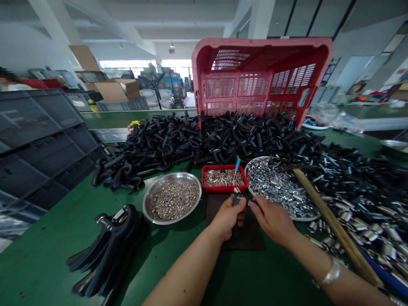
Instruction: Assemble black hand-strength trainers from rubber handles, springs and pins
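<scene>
Assembling, it seems; next move probably calls for a steady hold and fine alignment. Red plastic crate (264,41) beyond dark mat (251,239); red tray (225,189) of metal pins (219,178) at mat's far edge. Above mat: left hand (227,214) grasping black handle (236,198), metal fitting (236,191) projecting past thumb; right hand's (270,216) fingertips just beside, bunched, contents unclear.

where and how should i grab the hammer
Probably the near half of the hammer's wooden handle, from above with the right hand: it lies slanted, bare on top, its near end toward the person's right side, while the dark head is at the far end.
</scene>
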